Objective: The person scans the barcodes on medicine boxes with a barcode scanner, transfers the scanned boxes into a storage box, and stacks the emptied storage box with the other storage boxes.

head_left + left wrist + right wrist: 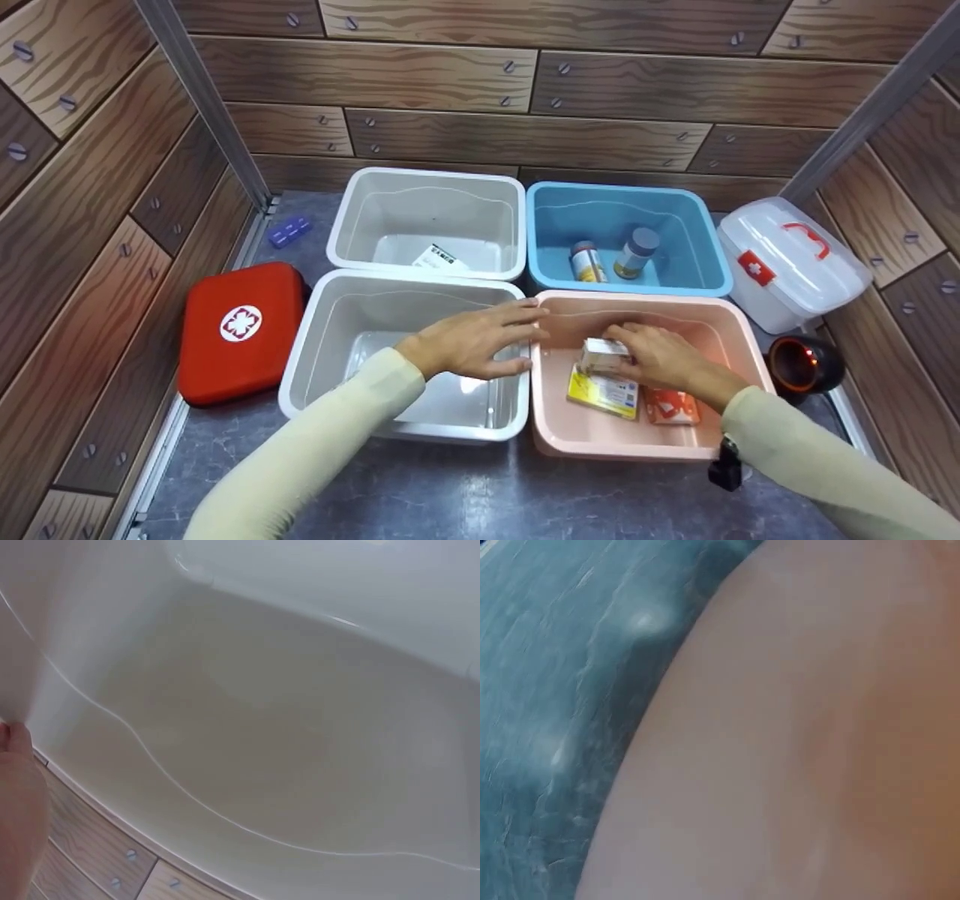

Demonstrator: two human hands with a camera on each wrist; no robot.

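My right hand pinches a small white box inside the pink bin. Under and beside that box lie a yellow-and-white medicine box and an orange packet. My left hand reaches over the front grey bin, its fingers straight, fingertips at the rim beside the pink bin. In the left wrist view part of the left hand shows at the left edge, against the bin wall. The right wrist view has only a blurred pale surface and the tabletop, with no hand visible.
Behind stand another grey bin holding a white box with black print, and a blue bin with two bottles. A red first-aid case and purple pill case lie left. A clear first-aid box and dark cylinder stand right.
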